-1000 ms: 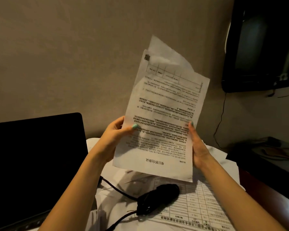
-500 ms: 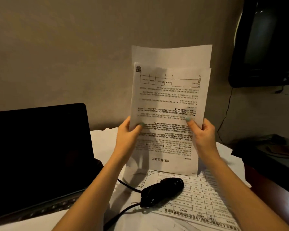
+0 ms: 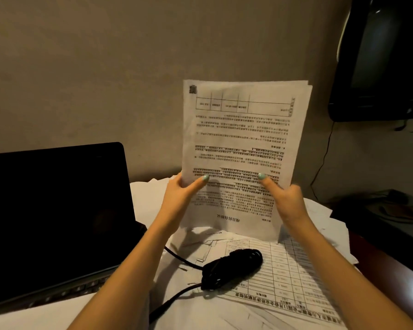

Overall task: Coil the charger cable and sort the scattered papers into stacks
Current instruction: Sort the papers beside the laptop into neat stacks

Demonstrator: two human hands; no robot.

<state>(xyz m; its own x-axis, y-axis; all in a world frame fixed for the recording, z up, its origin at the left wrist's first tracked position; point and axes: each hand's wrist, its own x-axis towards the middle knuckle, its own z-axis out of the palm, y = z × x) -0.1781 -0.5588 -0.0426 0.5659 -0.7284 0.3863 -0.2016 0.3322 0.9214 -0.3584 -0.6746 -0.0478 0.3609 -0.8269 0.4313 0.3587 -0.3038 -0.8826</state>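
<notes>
Head view: I hold a sheaf of white printed paper sheets point(image 3: 243, 139) upright, just right of the open black laptop point(image 3: 53, 206). My left hand point(image 3: 179, 194) grips the sheaf's left edge, thumb laid across the front, and my right hand point(image 3: 286, 198) pinches its right edge the same way. The black charger cable point(image 3: 231, 265) lies bundled in a coil on the scattered white printed papers point(image 3: 284, 277) covering the table point(image 3: 377, 256), right of the laptop and below the sheaf.
</notes>
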